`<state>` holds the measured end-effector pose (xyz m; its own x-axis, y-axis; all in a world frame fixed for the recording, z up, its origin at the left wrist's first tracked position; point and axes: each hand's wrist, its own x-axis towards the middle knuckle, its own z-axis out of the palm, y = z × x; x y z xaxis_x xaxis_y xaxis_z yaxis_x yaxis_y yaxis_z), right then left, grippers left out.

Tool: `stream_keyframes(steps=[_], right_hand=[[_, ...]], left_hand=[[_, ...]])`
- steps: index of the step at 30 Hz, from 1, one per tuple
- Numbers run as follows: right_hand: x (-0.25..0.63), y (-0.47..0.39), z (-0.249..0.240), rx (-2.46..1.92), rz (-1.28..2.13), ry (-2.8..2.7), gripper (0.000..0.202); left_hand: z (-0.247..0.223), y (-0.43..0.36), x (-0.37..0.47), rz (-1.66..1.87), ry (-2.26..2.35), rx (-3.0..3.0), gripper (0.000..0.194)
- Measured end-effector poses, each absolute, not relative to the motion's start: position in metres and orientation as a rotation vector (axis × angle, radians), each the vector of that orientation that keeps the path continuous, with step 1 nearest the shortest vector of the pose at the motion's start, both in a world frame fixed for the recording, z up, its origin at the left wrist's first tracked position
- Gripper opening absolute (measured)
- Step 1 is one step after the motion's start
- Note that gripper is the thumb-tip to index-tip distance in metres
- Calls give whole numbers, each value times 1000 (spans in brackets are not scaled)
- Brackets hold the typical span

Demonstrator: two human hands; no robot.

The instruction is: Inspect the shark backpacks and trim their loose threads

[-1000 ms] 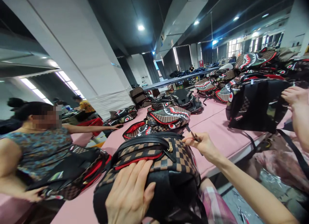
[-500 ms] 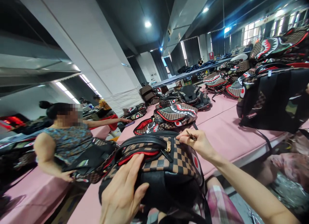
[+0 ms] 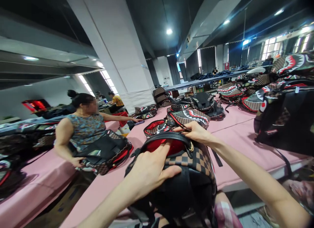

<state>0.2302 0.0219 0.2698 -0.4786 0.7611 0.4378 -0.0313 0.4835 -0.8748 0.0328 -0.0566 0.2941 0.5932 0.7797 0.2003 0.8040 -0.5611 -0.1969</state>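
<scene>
A black backpack with a brown checkered top (image 3: 181, 192) stands upright in front of me at the table's edge. Its top opening shows red lining (image 3: 175, 146). My left hand (image 3: 153, 166) lies over the near rim, fingers reaching into the opening and thumb apart on the outside. At the far side of the opening, my right hand (image 3: 193, 132) has its fingers curled together near the rim; a thin dark item shows at them, too small to name. A black carry handle arches over the opening, with a gold-coloured clasp (image 3: 191, 147) at its right end.
Shark-face backpacks (image 3: 193, 116) lie beyond on the pink table (image 3: 235, 136). A large black backpack (image 3: 287, 120) stands at the right. On the left, a person (image 3: 85, 123) in a patterned top holds another bag (image 3: 105, 152) and reaches an arm to the table.
The backpack's top now gapes wider. My left hand has moved from its near top into the opening. My right hand has shifted to the far rim. The view has turned left.
</scene>
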Motion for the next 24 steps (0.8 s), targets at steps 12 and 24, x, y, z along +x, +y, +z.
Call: stream_keyframes(steps=[12,24], right_hand=[[195,44,297,-725,1062,-2238,25],[182,45,286,-1053,952,-2013,50]], left_hand=[[297,-48,34,-161,-1200,-2688,41],[252,-87,27,-639,-1120,-2494,37]])
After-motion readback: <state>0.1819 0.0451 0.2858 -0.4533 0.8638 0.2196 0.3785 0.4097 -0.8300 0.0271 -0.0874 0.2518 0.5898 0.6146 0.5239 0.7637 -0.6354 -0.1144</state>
